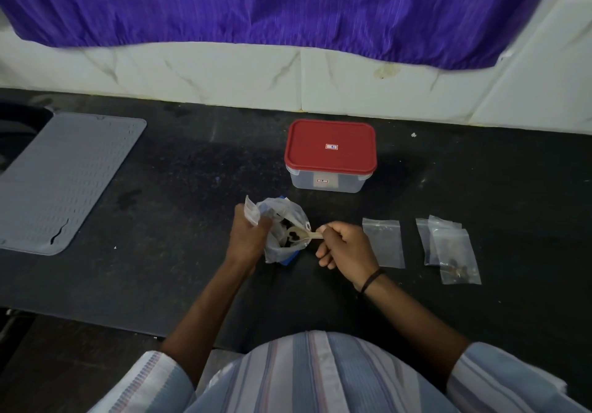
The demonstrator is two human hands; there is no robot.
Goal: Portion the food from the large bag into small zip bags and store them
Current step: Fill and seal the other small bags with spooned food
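Our left hand (248, 235) grips the big bag (282, 230) open on the counter (192, 188); our right hand (344, 246) pinches a spoon (301, 236) dipped in it. Lidded box (330, 156) sits just behind, zip bags (384, 243) lie right of us, grey mat (64, 179) far left.

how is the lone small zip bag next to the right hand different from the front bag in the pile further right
The lone zip bag looks empty and lies flat by itself; the front bag holds a few dark pieces at its bottom and overlaps another bag. Both are small, clear, and rest on the dark counter.
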